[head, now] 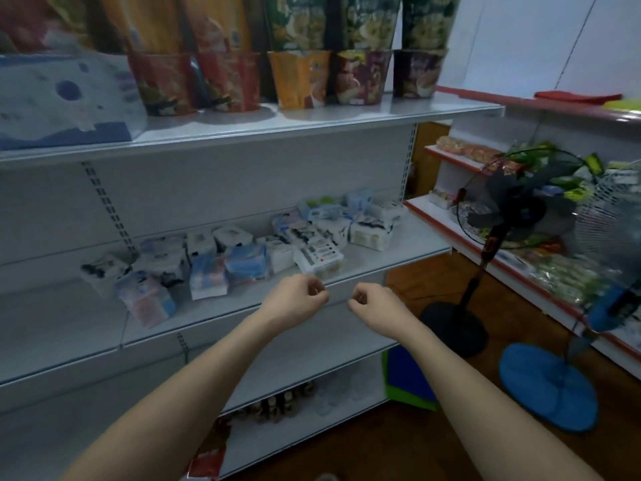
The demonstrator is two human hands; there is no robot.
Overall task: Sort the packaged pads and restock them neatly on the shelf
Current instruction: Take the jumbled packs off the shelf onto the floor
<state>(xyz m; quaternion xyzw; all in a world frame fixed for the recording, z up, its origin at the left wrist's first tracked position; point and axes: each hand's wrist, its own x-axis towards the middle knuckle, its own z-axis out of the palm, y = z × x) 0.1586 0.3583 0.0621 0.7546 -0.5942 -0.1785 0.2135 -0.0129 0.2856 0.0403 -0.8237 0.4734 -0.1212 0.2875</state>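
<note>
Both forearms reach forward, bare. Left hand (295, 296) and right hand (373, 302) hang side by side in front of the shelf edge (364, 272), close together but apart. Fingers of each curl loosely inward toward the palm; nothing visible between them, both appear empty.

Just beyond the hands, on the middle shelf: packaged pads (242, 251) in a loose scatter running from left front to right rear. Packs lie at mixed angles, some tilted, some leaning on neighbours. Pink-and-blue pack (145, 300) sits nearest the front lip on the left, skewed. White pack with dark print (319, 256) is the closest one to the hands, near the edge. Sorting not yet begun, by my reading; no neat rows anywhere. Labels too blurred to tell types apart.

Shelf above: snack pouches (298, 78) standing upright. Far right: black fan (499, 216) and blue fan (551, 376) on the floor.

Risks:
- front packs sit near the lip; a sweep of the wrist could push one off onto the floor
- leaning packs may topple in a chain if a supporting one is pulled
- similar wrappers, dim light: easy to mis-sort
</note>
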